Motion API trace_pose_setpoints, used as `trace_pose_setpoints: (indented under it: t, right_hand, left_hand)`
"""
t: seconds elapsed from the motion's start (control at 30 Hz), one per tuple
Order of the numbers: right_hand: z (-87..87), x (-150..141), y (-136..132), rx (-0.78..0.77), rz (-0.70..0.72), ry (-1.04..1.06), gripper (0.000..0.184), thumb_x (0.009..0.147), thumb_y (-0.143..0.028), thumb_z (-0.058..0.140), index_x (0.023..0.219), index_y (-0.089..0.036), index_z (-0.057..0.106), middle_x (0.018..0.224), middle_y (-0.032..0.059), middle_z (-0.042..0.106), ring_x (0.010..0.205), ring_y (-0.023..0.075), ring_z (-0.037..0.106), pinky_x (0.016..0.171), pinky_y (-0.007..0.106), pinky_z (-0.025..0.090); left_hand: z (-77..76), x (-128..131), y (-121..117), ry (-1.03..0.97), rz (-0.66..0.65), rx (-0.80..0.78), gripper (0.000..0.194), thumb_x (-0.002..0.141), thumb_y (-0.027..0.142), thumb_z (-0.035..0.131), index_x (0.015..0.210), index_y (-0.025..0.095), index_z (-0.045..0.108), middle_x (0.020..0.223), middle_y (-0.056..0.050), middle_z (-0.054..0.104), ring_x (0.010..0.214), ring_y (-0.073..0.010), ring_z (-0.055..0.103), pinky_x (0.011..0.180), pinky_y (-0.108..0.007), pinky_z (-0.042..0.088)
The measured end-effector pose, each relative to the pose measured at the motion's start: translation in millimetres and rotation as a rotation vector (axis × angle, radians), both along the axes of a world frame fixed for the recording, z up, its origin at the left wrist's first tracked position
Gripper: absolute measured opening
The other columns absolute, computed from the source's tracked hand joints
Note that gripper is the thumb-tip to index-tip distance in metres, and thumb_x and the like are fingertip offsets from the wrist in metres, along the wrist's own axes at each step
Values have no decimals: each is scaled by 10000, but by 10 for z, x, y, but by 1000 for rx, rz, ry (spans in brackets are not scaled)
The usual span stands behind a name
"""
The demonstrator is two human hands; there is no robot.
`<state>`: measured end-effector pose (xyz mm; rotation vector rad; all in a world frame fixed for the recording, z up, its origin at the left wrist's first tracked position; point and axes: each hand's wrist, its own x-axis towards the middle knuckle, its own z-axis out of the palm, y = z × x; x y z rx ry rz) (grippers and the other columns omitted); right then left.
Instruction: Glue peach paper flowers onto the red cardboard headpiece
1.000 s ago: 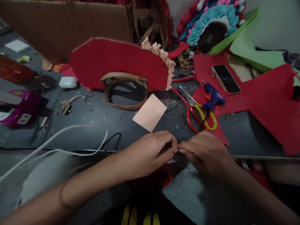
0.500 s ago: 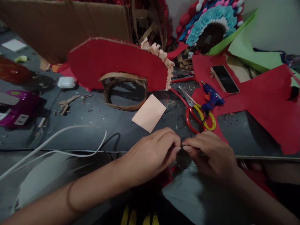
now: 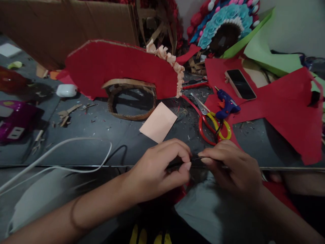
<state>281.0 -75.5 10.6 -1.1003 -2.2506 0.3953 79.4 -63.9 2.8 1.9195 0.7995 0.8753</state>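
- Left hand [image 3: 158,171] and right hand [image 3: 235,166] are slightly further apart than a second ago; a small gap now shows between their fingertips.
- Right pinches a small dark bit [image 3: 195,157], too blurred to identify; it sits in the gap, above the table's front edge.
- Left's fingers are curled, thumb and fingertip looking a little less pressed together than before; can't tell if it grips anything.
- Reads as the dark bit now resting mainly with the right; work remains at the fingertips.
- Nearest items: peach paper [image 3: 158,122] just beyond left; scissors [image 3: 228,133] just beyond right, glue gun [image 3: 228,104] beside them.
- Behind the paper, red panel [image 3: 122,67] stands with cardboard ring [image 3: 132,117] at its base, crumpled trim [image 3: 179,75] along its right edge.
- Dark table [image 3: 88,154] is littered with scraps; white case [image 3: 66,90] and purple object [image 3: 19,118] at left, phone [image 3: 241,84] on red paper [image 3: 289,112] at right.
- Back: cardboard [image 3: 68,34], blue-flowered piece [image 3: 215,25], green paper [image 3: 271,56], pale wall [image 3: 302,34]. Dim light.
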Motion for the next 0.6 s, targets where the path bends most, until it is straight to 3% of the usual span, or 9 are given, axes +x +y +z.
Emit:
trace_pose_setpoints:
  t: [0.17,0.33,0.6]
  right_hand:
    - [-27,34,-1,26,8,62,86,839,-148,525,906,-191,558,668,-16,615,561,93,524,603,256,384]
    - [-41,53,9,41,20,87,120,815,-118,555,916,-183,563,671,-8,611,567,97,523,615,267,388]
    - [-32,49,14,43,8,74,99,824,-144,550,908,-190,572,663,-11,615,565,94,524,601,257,394]
  left_hand:
    - [22,-16,-16,-47,103,-37,129,761,75,578,740,188,519,786,7,656,703,-80,622,616,-183,479]
    - [58,-45,11,-50,68,-102,103,762,80,605,755,175,567,777,0,677,729,-93,633,675,-215,495]
    - [137,-59,23,-3,-238,62,134,781,83,545,829,199,591,814,-2,688,765,-99,613,735,-232,484]
